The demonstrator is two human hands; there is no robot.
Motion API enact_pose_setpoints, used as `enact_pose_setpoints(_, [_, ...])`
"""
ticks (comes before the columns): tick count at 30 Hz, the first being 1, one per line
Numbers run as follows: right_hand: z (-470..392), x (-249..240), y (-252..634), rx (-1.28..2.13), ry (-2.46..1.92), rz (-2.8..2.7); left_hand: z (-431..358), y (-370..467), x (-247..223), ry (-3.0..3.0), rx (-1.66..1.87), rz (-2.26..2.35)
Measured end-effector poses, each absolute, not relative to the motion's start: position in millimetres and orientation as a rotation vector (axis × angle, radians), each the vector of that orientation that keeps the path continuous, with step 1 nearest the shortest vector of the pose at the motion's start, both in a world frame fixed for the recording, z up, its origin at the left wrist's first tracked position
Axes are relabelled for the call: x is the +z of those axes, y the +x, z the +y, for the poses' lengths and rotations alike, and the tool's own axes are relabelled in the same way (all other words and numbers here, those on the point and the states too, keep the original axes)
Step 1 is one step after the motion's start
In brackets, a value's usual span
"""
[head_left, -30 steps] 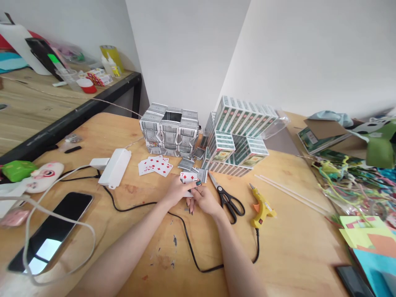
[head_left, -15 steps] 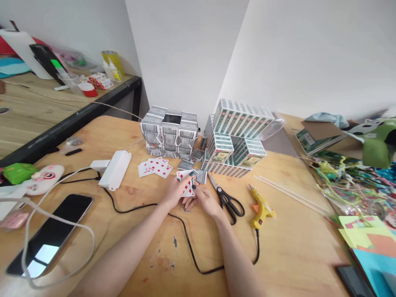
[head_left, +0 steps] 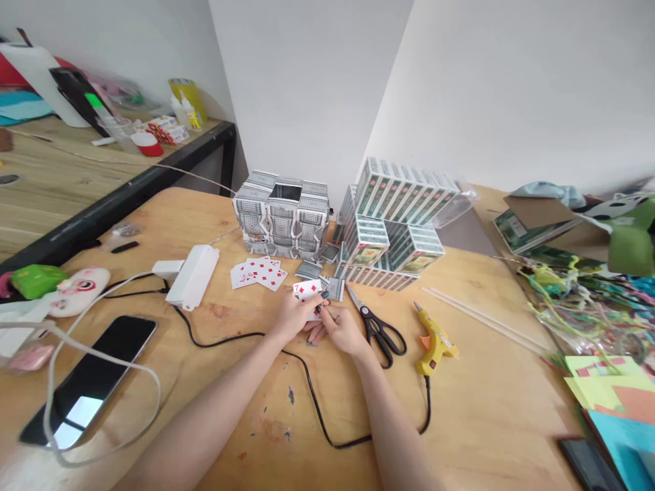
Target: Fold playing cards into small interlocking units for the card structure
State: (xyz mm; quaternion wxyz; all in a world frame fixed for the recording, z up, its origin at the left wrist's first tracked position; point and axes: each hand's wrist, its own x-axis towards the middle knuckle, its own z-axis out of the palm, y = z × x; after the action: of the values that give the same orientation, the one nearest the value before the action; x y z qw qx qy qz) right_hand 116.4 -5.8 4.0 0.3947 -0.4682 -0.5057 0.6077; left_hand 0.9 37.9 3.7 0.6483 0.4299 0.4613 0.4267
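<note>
My left hand [head_left: 295, 316] grips a playing card [head_left: 306, 289], a seven of diamonds, face up, with the thumb across it. On the card's near right edge, my right hand [head_left: 338, 329] is closed with its fingertips on the same card, which looks bent there. Just beyond lie loose face-down cards [head_left: 335, 288], and to the left a fan of face-up diamond cards [head_left: 259, 272]. Behind them stands a block built of folded grey-backed cards [head_left: 281, 221] with a square opening on top. Scissors [head_left: 379, 327] lie right of my right hand.
A stack of card boxes [head_left: 404, 194] rises at the back right. A yellow glue gun [head_left: 434, 341], its cord running under my forearms, lies beside clear glue sticks [head_left: 486, 319]. At left are a white power strip [head_left: 193, 276] and a phone [head_left: 92, 378]; craft materials [head_left: 578, 307] crowd the right.
The seven of diamonds has been folded or tilted over, so less of its face shows. Both hands stay close together on it. The view has shifted slightly.
</note>
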Motion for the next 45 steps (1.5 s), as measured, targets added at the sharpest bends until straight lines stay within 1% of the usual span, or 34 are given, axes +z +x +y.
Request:
enact_pose_setpoints(7, [-7,3,118,1.401,-1.134,-1.322,37,2,1,0.99,0.956,1.091])
enact_pose_setpoints(10, [-4,2,121,1.229,-1.192,-1.321,39,1,1,1.004,1.034,1.078])
enact_pose_setpoints(12, [-2,1,126,1.022,-1.265,-1.327,40,-1,2,1.112,1.093,1.089])
enact_pose_setpoints(18, [1,-4,138,0.609,-1.412,-1.361,40,-6,6,1.628,1.167,1.196])
enact_pose_setpoints(23, [0,-6,138,0.44,-1.434,-1.442,37,-7,2,1.925,1.287,1.165])
enact_pose_setpoints(30, [-1,-8,135,0.207,-1.465,-1.533,35,-6,-5,2.011,1.342,1.137])
enact_pose_setpoints(37, [0,-10,137,0.221,-1.544,-1.536,34,-7,-8,2.043,1.255,1.191])
enact_pose_setpoints(45, [0,-10,137,0.406,-1.488,-1.427,34,-6,-6,2.01,1.227,1.209])
